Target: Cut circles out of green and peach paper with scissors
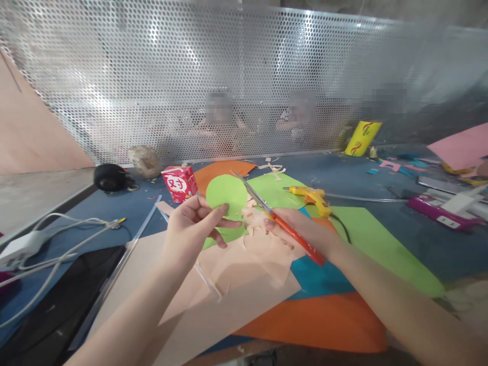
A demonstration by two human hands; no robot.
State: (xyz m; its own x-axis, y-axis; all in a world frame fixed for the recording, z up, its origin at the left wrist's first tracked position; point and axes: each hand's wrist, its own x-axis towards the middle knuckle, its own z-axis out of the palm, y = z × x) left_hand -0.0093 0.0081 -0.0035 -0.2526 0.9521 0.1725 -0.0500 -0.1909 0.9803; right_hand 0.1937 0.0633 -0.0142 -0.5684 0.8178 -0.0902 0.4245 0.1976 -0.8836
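Between the thumb and fingers of my left hand (204,218) is a round green paper disc (225,194), held up above the table. My right hand (293,226) grips a pair of scissors (292,231) with red-orange handles. Their blades point up and left, close to the disc's right edge; whether they touch it I cannot tell. Beneath both hands, pale peach paper scraps (255,218) lie on a large peach sheet (213,315). A green sheet (278,185) lies behind the scissors.
A yellow glue gun (312,195) lies right of the scissors. Orange paper (324,320) and blue paper (320,277) are at the front. A red drink carton (179,184), white cables (72,229) and a black tablet (72,300) sit left. A purple power strip (442,212) is right.
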